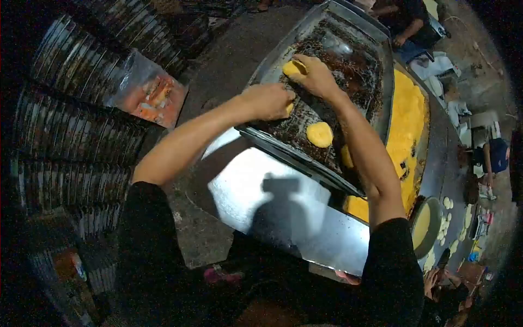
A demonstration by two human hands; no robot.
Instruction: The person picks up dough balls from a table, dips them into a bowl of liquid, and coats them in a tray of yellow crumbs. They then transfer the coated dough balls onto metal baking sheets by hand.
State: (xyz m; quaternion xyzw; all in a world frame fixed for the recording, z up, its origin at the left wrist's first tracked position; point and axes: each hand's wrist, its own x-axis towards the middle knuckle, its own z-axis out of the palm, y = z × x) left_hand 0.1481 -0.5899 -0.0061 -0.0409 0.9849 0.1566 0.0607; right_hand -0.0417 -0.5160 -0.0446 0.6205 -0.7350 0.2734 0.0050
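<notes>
My left hand [267, 102] is closed over the left part of a dark, greasy baking tray [340, 92]. A yellow dough piece [290, 110] shows at its fingertips, mostly hidden by the hand. Slightly farther up the tray, my right hand [316, 76] grips another yellow dough piece [295, 68] between thumb and fingers. One flat, round dough piece [319, 134] lies on the tray near its front edge. Beside my right forearm, part of one more yellow piece [347, 156] is visible, the rest covered by the arm.
Right of the tray lies a bed of yellow crumbs [406, 120]. A bowl of yellow mixture [426, 226] stands near small pale dough pieces [444, 223]. Bare shiny metal [256, 185] is in front. Stacked trays [76, 136] and a plastic bag [155, 95] are left. Other people work at right.
</notes>
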